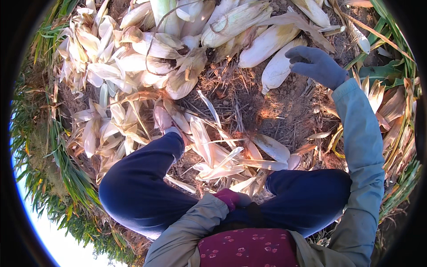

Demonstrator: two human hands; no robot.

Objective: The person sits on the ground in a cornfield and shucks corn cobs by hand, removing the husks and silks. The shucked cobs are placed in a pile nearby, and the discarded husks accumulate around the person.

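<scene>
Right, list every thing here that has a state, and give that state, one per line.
Right hand: gloved in grey, reaching out, fingers on an unhusked corn ear, not closed around it.
Left hand: gloved in magenta, tucked between the knees, grip hidden.
Unhusked corn ears: piled on the ground, husks still on.
Stripped husks: loose, scattered in front of the knees.

No packages, labels, signs, screens.
</scene>
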